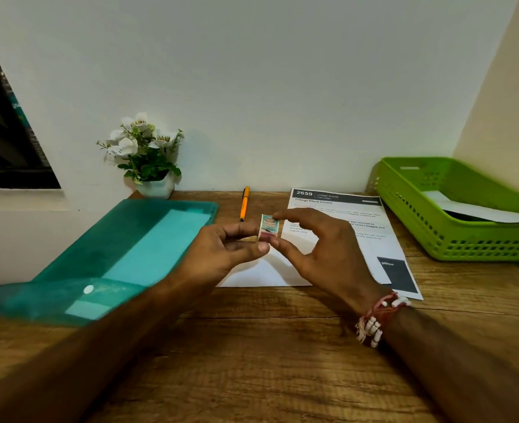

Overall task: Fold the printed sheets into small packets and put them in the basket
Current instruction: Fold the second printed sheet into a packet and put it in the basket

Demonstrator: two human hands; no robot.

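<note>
A small folded packet [269,227] with a colourful print is held upright above the wooden table [267,346]. My left hand [221,251] pinches its lower left edge between thumb and fingers. My right hand [322,251] pinches it from the right, index finger on its top and thumb at its bottom. Under my hands a printed sheet [343,221] with a dark header lies flat on the table. The green basket [429,215] stands at the far right and holds white folded paper [478,210].
A teal plastic folder [121,251] lies on the left of the table, partly over its edge. An orange pen [244,204] lies behind my hands. A white pot of artificial flowers [148,157] stands against the wall. A dark window is at far left.
</note>
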